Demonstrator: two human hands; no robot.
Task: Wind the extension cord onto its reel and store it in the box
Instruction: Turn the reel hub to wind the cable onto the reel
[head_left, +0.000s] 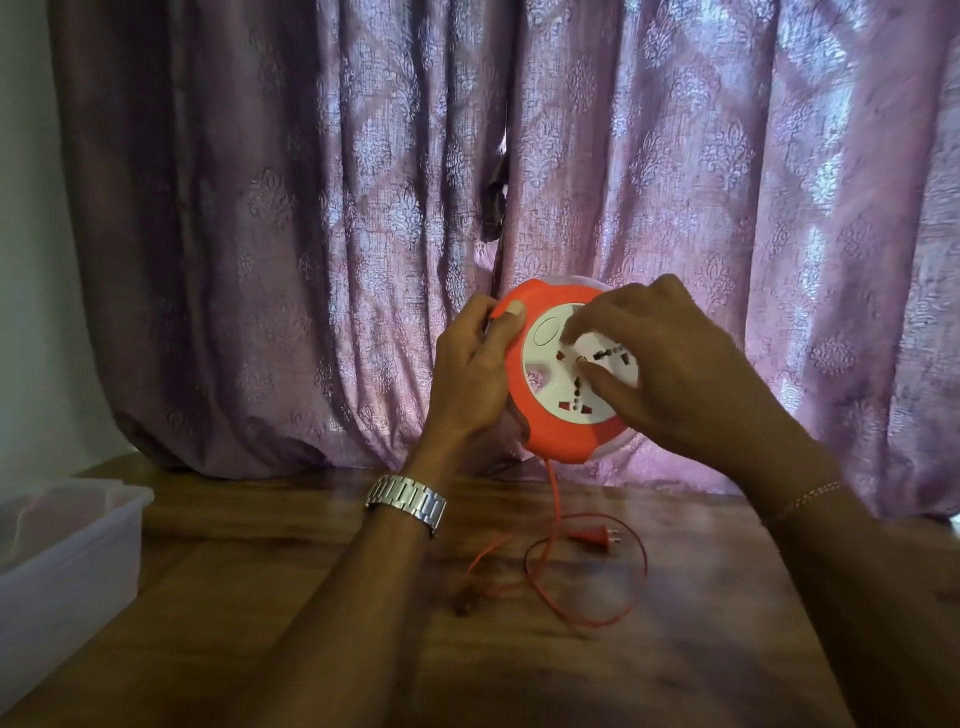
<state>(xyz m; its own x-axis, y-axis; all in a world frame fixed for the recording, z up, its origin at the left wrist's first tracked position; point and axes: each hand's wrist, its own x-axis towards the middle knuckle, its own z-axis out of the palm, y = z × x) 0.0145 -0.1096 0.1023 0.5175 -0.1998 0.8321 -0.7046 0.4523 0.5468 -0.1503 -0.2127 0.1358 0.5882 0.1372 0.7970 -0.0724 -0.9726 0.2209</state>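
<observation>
Head view: the reel (561, 415) is held upright above the worktop (675, 649), socket face toward the person, clasped at its rim by the left hand (475, 374). The right hand (670, 364), the nearer grip for winding, is pressed with curled fingers on the white face. The cord (587, 582) hangs straight down and lies looped below; the box (67, 551) stands far left.

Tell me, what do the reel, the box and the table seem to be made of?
Reel: smooth orange and white moulded plastic, probably, with a slight sheen. Box: translucent, milky plastic; light passes through its walls. Table: wood or wood-look laminate, showing brown grain.
</observation>
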